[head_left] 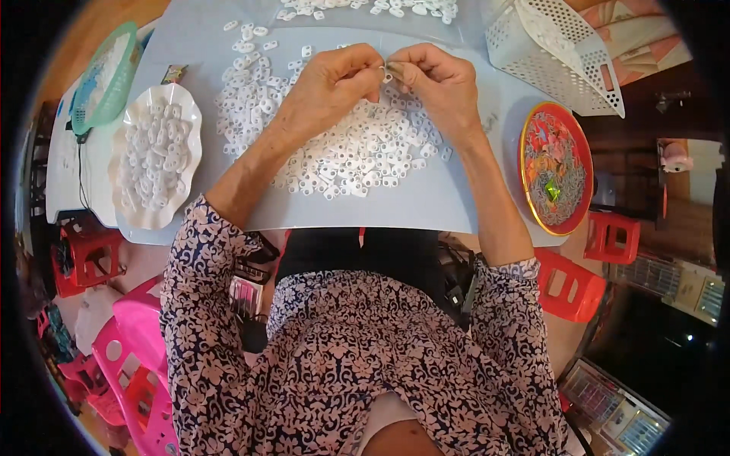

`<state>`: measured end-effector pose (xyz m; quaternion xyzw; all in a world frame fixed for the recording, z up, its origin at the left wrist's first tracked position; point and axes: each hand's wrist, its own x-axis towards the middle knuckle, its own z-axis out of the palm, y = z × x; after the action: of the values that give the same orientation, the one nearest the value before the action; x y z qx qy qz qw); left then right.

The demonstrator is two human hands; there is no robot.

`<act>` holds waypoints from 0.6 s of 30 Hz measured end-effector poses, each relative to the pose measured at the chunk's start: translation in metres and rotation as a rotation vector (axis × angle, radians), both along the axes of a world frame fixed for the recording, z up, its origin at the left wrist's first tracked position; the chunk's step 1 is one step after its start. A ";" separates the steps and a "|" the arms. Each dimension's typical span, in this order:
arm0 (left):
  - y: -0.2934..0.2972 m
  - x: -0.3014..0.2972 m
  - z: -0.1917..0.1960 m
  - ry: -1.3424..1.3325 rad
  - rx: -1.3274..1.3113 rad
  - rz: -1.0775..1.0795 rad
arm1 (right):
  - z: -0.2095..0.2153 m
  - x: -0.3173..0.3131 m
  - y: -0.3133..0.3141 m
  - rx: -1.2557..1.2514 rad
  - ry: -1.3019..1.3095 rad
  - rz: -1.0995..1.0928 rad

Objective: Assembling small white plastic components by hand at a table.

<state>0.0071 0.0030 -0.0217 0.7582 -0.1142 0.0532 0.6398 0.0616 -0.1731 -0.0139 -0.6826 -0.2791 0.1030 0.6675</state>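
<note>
Above the far part of a loose pile of small white plastic pieces, my two hands meet with their fingertips pinched together. My left hand is closed, its thumb and forefinger at a small white piece with a hole in it. From the other side my right hand pinches at the same piece, thumb against forefinger. The fingers cover most of it, and any smaller part between them is too small to make out. Many pieces in the pile are rounded oblongs with two holes.
A white scalloped dish of similar pieces stands left, beside a green basket. At right are a red gold-rimmed plate of thin grey parts and colourful wrappers, and a white perforated basket. More pieces lie at the table's far side.
</note>
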 end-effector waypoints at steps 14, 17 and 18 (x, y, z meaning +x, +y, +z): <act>-0.006 -0.003 0.001 -0.076 0.090 0.052 | -0.006 -0.002 -0.001 -0.118 -0.048 -0.066; -0.005 0.000 -0.002 -0.023 0.035 0.046 | -0.003 -0.002 0.001 -0.111 -0.006 -0.075; -0.003 0.001 -0.003 0.002 -0.020 0.033 | 0.000 -0.004 0.003 -0.094 0.015 -0.076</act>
<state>0.0081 -0.0005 -0.0243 0.7536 -0.1003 0.0642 0.6465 0.0580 -0.1706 -0.0141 -0.7225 -0.2428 0.0959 0.6402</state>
